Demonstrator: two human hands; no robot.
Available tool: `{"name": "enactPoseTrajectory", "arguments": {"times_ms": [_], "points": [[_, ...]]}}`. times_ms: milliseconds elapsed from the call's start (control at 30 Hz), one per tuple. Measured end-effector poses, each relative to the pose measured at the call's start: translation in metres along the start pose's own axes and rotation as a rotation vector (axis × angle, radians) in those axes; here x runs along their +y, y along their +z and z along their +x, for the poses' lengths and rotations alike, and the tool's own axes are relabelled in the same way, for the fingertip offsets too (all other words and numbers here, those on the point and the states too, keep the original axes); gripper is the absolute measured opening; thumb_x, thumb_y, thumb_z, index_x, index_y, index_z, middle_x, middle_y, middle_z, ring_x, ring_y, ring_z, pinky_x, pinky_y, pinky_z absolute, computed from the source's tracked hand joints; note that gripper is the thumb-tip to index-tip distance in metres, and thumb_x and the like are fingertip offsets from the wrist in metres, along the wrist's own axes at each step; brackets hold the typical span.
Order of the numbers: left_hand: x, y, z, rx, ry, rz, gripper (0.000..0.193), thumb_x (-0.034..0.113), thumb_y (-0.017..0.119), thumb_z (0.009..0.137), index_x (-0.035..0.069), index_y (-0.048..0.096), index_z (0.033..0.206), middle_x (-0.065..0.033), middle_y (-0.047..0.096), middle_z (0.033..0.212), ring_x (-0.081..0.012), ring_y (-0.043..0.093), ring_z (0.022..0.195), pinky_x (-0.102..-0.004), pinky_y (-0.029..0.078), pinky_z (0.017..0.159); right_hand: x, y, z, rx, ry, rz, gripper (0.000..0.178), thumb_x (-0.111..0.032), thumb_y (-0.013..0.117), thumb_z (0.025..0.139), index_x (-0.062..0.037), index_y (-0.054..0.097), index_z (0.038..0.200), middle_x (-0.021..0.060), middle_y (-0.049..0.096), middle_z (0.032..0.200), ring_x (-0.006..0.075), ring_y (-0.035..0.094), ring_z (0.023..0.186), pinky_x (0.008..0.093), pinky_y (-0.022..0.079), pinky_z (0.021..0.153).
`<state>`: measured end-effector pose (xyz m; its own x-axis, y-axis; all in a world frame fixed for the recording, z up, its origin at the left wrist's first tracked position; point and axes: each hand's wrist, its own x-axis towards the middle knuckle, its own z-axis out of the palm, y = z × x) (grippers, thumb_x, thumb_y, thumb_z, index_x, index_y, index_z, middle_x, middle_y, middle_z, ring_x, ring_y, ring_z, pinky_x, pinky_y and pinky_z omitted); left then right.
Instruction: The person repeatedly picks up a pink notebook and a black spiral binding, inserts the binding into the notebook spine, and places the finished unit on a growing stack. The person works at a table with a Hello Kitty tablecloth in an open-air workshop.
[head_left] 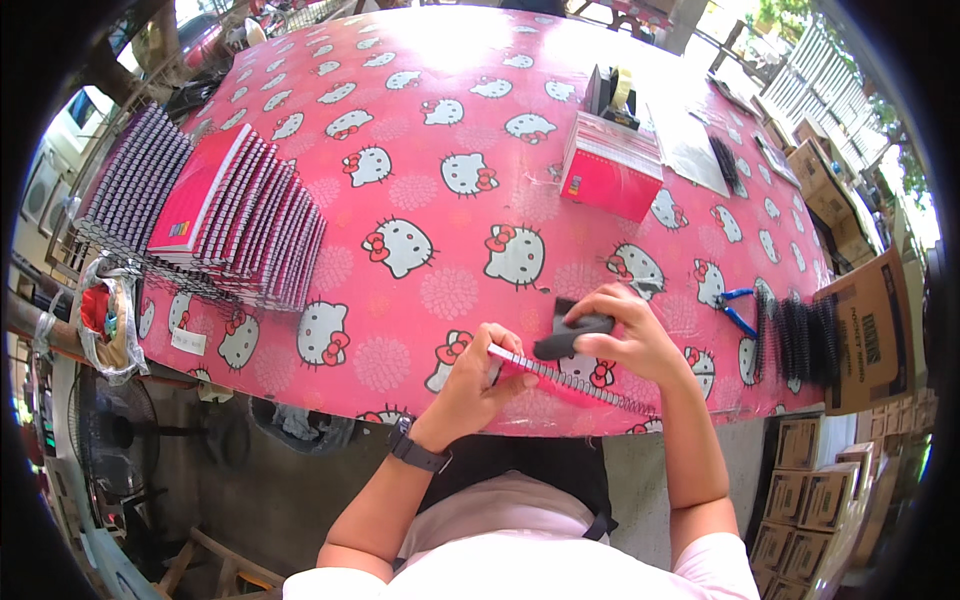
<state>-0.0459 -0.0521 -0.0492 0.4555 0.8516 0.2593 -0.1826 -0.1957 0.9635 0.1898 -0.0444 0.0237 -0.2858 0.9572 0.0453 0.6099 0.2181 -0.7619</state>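
Observation:
A small pink notebook (562,389) lies tilted near the table's front edge, its spine turned up toward me. My left hand (476,380) is closed on its left end, thumb near the spine. A dark spiral coil (600,393) runs along the spine and sticks out past the right end. My right hand (634,338), just above the spine, is closed on a soft-looking dark grey pad or cloth (560,343); its exact kind is unclear. The pad's lower edge is close to the coil; whether they touch I cannot tell.
Spiral-bound notebooks (250,215) stand stacked at the left. A pink block of unbound booklets (610,180) sits behind my right hand, near a tape dispenser (612,98). Blue pliers (738,312), black coils (800,340) and a cardboard box (868,335) are at the right.

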Motion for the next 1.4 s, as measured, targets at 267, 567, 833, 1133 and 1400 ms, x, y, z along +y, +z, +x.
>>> {"name": "enactPoseTrajectory", "arguments": {"times_ms": [267, 567, 833, 1133, 1400], "points": [[-0.001, -0.002, -0.006, -0.017, -0.089, 0.062, 0.039, -0.002, 0.071, 0.08, 0.008, 0.041, 0.102, -0.0042, 0.046, 0.104, -0.0143, 0.045, 0.097, -0.0286, 0.038, 0.089, -0.005, 0.012, 0.004, -0.134, -0.113, 0.576, 0.051, -0.051, 0.072, 0.074, -0.0073, 0.069, 0.1, 0.01, 0.061, 0.088, 0.0233, 0.054, 0.092, 0.0368, 0.042, 0.085], [0.014, 0.001, 0.004, 0.03, -0.165, 0.159, 0.028, 0.01, 0.066, 0.089, 0.007, 0.046, 0.109, -0.0037, 0.05, 0.097, -0.0131, 0.047, 0.09, -0.0273, 0.04, 0.081, 0.018, -0.006, -0.005, 0.366, -0.033, -0.533, 0.057, -0.043, 0.078, 0.074, -0.0071, 0.062, 0.116, 0.019, 0.055, 0.125, 0.0357, 0.048, 0.118, 0.0447, 0.041, 0.098], [0.04, 0.019, 0.024, 0.079, 0.099, 0.253, 0.018, 0.006, 0.069, 0.087, 0.001, 0.057, 0.1, -0.0046, 0.057, 0.095, -0.0108, 0.055, 0.083, -0.0247, 0.045, 0.076, -0.057, 0.019, -0.019, 0.278, -0.193, 0.234, 0.027, -0.012, 0.074, 0.08, -0.003, 0.063, 0.104, 0.0114, 0.061, 0.095, 0.0229, 0.062, 0.088, 0.0334, 0.051, 0.074], [0.056, 0.024, 0.019, 0.088, 0.1, 0.233, 0.018, 0.0, 0.073, 0.08, 0.001, 0.06, 0.094, -0.0062, 0.061, 0.09, -0.0114, 0.057, 0.081, -0.0249, 0.047, 0.072, -0.054, 0.02, -0.024, 0.371, -0.26, 0.221, 0.027, -0.016, 0.08, 0.076, -0.0035, 0.06, 0.089, 0.0057, 0.054, 0.08, 0.0164, 0.055, 0.069, 0.0303, 0.046, 0.06], [0.059, 0.023, 0.022, 0.067, 0.167, 0.271, 0.02, 0.001, 0.075, 0.075, 0.004, 0.063, 0.091, -0.0081, 0.065, 0.086, -0.0162, 0.064, 0.076, -0.027, 0.05, 0.065, -0.053, 0.02, -0.026, 0.347, -0.321, 0.298, 0.028, -0.018, 0.081, 0.075, -0.0045, 0.058, 0.084, 0.0057, 0.052, 0.078, 0.0196, 0.054, 0.067, 0.0312, 0.045, 0.059]]}}
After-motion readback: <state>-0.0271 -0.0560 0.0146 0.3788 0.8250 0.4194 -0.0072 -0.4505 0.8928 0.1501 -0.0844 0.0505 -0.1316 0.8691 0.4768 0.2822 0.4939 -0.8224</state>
